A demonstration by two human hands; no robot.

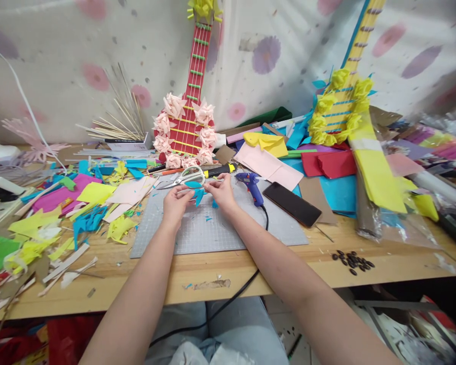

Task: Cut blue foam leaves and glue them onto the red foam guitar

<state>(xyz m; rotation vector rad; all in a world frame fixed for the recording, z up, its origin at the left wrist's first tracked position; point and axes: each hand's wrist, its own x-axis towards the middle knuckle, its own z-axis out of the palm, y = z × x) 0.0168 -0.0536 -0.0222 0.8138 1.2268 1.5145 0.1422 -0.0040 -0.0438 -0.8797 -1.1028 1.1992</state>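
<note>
My left hand [176, 204] is closed in a pinch on a small blue paper leaf [198, 195] above the grey cutting mat [220, 242]. From the other side, the fingertips of my right hand [222, 192] are pinched together at the leaf's edge. A second blue leaf shape [193, 184] shows just above it, and I cannot tell whether the two are joined. Just beyond my fingers lie scissors [193, 174] with pale handles. A blue glue gun [252, 187] rests right of my right hand, its black cord running over the table edge.
A red paper guitar [190, 129] with pink flowers stands behind; a yellow one [336, 111] leans at right. A phone [292, 204] lies on the mat's right edge. Paper scraps [95, 192] cover the left side. Dark beads [352, 261] lie near the front right.
</note>
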